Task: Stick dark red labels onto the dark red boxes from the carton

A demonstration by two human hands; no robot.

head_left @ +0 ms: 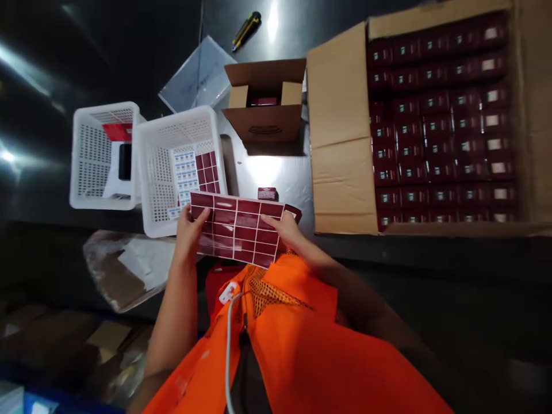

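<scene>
Both my hands hold a sheet of dark red stickers (235,230), divided by white lines into a grid, in front of my body. My left hand (188,230) grips its left edge with the thumb on top. At the right edge my right hand (285,227) pinches the sheet, thumb over the stickers; its other fingers are mostly hidden underneath. Part of another dark red item (294,213) shows by the right hand, its kind unclear. Just beyond the sheet, a small dark red box (268,194) sits on the metal table (259,172).
A white basket (146,172) with label sheets stands left, beside another white basket (80,155). An open brown carton (265,123) stands ahead. On the right, a large carton (342,144) holds many dark red boxes (440,132). A utility knife (246,31) lies at the back.
</scene>
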